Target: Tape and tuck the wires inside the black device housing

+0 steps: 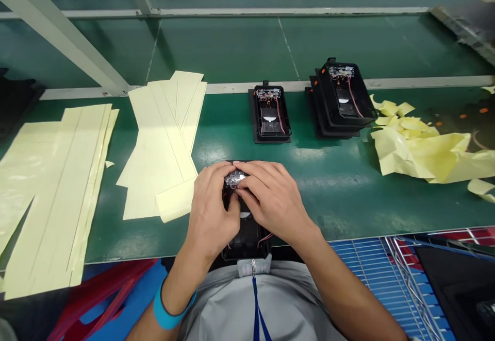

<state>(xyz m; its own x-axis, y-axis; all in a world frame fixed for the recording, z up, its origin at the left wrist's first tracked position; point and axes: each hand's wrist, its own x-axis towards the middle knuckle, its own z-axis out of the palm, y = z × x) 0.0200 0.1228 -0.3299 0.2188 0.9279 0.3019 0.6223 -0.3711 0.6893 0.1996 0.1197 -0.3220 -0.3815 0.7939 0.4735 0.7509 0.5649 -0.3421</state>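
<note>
A black plastic housing (247, 240) lies at the table's front edge, close against my body. At its far end is a small circuit board (234, 178), partly covered by my fingers. My left hand (212, 209) is closed around the housing's left side, its thumb reaching inside near the board. From the other side, my right hand (274, 197) bends over the far end, with fingers and thumb pressed at the board's right part. Thin reddish wires (265, 238) show by the housing's right wall. The exact fingertip contact is hidden.
Beyond my hands sits another open housing (269, 117) with a board and wires. Stacked housings (342, 99) stand to its right, beside crumpled yellow paper (429, 150). Yellow adhesive-looking sheets (158, 150) and longer strips (58, 191) lie left. A white post (73, 37) rises at upper left.
</note>
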